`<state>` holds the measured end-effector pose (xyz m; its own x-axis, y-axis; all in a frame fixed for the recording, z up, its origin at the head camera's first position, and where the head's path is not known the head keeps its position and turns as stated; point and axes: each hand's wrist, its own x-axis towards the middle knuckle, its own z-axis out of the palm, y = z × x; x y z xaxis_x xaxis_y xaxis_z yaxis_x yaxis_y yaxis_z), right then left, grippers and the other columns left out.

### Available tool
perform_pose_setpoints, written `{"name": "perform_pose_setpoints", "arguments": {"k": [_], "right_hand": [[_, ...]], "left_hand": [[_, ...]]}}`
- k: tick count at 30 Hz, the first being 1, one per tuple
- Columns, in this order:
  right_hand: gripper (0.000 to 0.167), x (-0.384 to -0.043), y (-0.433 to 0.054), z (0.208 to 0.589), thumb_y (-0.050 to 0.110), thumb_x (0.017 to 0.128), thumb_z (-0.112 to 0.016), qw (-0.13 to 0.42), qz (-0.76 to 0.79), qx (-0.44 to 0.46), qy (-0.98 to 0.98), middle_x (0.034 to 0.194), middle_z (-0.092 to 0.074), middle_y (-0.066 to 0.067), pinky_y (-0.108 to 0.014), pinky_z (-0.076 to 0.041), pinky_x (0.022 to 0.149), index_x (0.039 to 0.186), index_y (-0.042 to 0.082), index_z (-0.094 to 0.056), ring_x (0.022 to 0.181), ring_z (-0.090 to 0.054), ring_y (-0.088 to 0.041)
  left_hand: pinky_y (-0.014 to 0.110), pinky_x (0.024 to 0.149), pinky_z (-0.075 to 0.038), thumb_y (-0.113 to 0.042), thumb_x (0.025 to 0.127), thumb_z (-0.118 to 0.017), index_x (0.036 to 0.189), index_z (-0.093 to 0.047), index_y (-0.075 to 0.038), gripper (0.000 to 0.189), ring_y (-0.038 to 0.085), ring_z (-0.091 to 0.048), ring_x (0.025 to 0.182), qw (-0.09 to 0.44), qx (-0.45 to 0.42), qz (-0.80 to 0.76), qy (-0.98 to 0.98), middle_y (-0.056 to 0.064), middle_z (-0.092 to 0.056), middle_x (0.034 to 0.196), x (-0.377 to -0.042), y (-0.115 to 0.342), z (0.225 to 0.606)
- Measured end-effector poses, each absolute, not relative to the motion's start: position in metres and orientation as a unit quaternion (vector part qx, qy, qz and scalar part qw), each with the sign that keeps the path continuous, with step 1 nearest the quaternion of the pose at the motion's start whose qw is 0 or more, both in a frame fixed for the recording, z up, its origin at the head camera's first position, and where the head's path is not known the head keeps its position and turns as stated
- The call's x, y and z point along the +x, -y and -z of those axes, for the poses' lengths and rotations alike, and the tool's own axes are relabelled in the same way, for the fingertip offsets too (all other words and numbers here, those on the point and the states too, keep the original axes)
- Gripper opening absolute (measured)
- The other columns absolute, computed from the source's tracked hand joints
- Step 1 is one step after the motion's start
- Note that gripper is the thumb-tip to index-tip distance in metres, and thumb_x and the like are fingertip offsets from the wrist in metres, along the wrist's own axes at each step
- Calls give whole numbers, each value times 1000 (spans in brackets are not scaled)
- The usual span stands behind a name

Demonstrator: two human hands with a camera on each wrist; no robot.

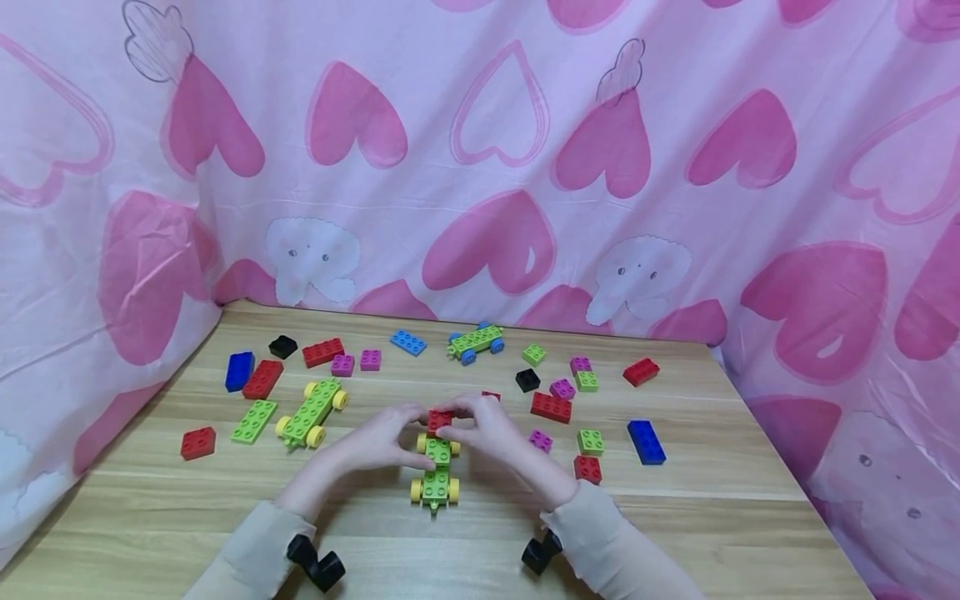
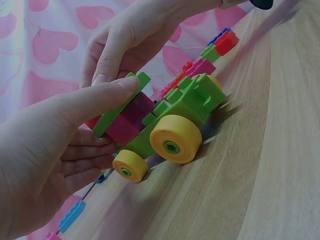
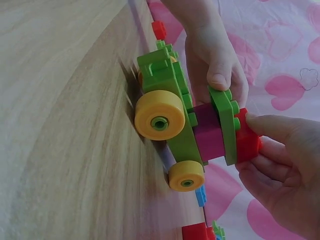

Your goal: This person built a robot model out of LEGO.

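Note:
In front of me stands a small toy car with a green base (image 1: 435, 482) and yellow wheels (image 2: 176, 139). A purple brick (image 3: 209, 134) sits on the far part of its base, with a green plate (image 3: 230, 142) on top. My left hand (image 1: 378, 442) pinches the green plate, thumb along its near edge and fingers at the far side. A red brick (image 3: 248, 141) lies against the plate's studded top. My right hand (image 1: 489, 429) grips that brick between thumb and fingers.
Another green car base with yellow wheels (image 1: 311, 412) stands to the left, and one with blue wheels (image 1: 476, 342) at the back. Loose bricks lie on both sides, among them a blue brick (image 1: 646, 442) and a green plate (image 1: 254, 422). A heart-patterned curtain (image 1: 491, 237) hangs behind the table.

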<state>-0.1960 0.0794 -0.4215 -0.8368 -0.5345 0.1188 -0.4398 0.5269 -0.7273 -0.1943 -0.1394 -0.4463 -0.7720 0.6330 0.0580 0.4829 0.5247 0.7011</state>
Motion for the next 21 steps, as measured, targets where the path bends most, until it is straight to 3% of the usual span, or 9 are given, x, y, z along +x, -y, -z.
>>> {"name": "perform_pose_setpoints", "arguments": {"k": [21], "right_hand": [[36,-193,-79,420,21,90,-70,75,405,-268,-871,120,-69,-9,-40,-52,98,122,5,-66,113,-64,-25]], "left_hand": [[52,103,-46,-50,78,-77,128,-58,-4,72,30,-58,119,106,312,-355,-875,12,-64,126,-194,140,446]]}}
